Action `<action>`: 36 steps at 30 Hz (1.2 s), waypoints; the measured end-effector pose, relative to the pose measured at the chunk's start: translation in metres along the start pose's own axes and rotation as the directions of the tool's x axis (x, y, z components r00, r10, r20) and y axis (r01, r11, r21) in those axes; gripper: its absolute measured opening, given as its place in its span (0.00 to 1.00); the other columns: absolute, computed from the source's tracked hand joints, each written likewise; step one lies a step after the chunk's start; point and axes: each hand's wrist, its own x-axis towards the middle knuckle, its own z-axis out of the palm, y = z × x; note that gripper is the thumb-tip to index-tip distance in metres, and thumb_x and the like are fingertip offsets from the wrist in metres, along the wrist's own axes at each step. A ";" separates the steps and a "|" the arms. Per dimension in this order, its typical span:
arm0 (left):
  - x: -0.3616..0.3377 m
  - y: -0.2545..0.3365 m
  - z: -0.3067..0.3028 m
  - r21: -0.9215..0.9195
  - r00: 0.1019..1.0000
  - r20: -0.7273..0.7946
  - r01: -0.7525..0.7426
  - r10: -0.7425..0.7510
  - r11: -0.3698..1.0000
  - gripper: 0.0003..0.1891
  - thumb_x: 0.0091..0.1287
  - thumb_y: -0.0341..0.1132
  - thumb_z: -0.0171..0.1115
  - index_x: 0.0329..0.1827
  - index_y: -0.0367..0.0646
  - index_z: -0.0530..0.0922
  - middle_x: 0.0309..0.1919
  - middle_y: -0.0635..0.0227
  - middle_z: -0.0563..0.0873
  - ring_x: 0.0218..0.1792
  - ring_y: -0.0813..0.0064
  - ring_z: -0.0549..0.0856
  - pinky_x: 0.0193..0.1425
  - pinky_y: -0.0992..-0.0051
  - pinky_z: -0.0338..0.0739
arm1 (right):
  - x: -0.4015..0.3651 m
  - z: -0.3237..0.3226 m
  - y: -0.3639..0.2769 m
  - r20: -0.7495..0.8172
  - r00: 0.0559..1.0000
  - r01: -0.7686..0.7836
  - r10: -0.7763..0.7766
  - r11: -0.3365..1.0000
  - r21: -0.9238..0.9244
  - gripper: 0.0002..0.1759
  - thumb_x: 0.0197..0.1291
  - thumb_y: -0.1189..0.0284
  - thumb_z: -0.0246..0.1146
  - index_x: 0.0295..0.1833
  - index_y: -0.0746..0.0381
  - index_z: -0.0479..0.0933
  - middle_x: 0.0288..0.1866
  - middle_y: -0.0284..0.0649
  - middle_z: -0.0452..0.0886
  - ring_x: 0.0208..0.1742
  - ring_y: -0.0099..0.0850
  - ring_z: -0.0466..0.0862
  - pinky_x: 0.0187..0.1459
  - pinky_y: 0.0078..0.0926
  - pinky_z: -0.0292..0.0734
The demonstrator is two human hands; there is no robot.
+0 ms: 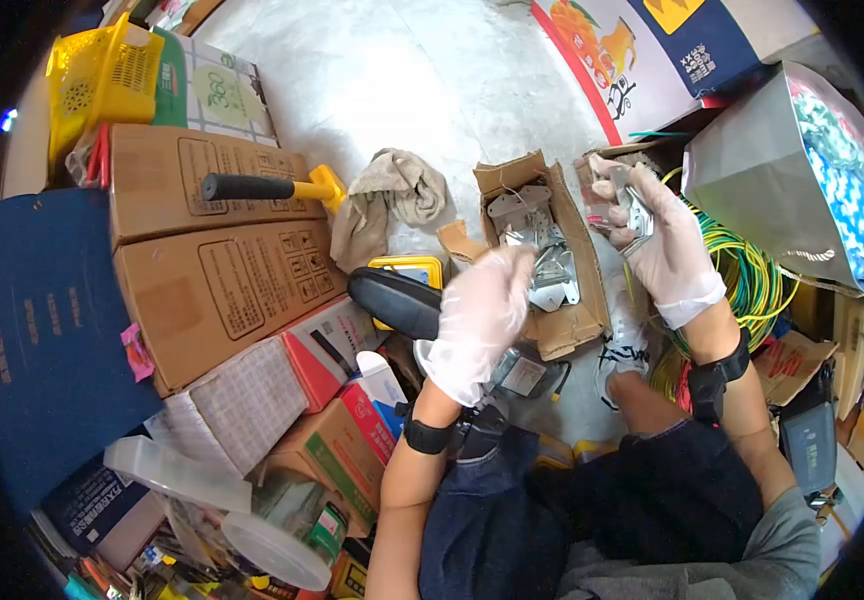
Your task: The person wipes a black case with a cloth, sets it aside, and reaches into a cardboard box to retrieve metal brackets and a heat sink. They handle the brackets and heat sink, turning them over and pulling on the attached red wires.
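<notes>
An open cardboard box [584,290] with torn flaps sits on the floor between my knees and holds several flat, silvery metal brackets [552,265]. My left hand [482,315], in a thin translucent glove, reaches over the box's left edge. Its fingers are pressed together, and whatever they pinch is hidden. To the right of the box, my gloved right hand [664,240] is raised with its palm partly up. Its fingers curl around metal brackets [638,215] like those in the box.
Brown cartons [217,290] stand at left with a yellow-and-black-handled tool [282,188] on top. A crumpled rag [397,195] lies on the floor. Coiled green-yellow wire [752,270] and a grey bag [762,180] are at right. A clear plastic tub [277,550] is at lower left.
</notes>
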 end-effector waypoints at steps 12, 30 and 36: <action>-0.023 0.026 0.078 -0.051 0.475 0.844 -0.395 0.251 0.917 0.11 0.58 0.31 0.57 0.43 0.43 0.82 0.40 0.54 0.83 0.45 0.52 0.82 0.49 0.62 0.77 | 0.000 -0.003 -0.013 0.003 0.999 0.052 -0.052 0.999 0.008 0.21 0.71 0.63 0.52 0.58 0.68 0.73 0.42 0.34 0.79 0.34 0.17 0.73 0.32 0.12 0.68; -0.036 0.007 0.138 0.016 0.427 0.881 -0.461 0.206 0.887 0.12 0.63 0.36 0.57 0.45 0.41 0.82 0.37 0.52 0.85 0.40 0.51 0.84 0.45 0.60 0.78 | -0.001 -0.008 -0.009 0.037 0.999 -0.004 0.005 1.000 -0.026 0.19 0.69 0.66 0.55 0.60 0.66 0.74 0.45 0.32 0.80 0.36 0.17 0.76 0.37 0.12 0.72; -0.019 0.041 0.064 -0.365 0.625 0.651 -0.241 0.431 0.899 0.14 0.64 0.43 0.54 0.43 0.45 0.83 0.38 0.57 0.85 0.42 0.53 0.84 0.47 0.60 0.77 | -0.003 -0.006 -0.007 0.061 0.998 -0.030 0.034 0.998 -0.058 0.19 0.69 0.66 0.55 0.61 0.64 0.73 0.47 0.34 0.80 0.40 0.19 0.77 0.41 0.14 0.75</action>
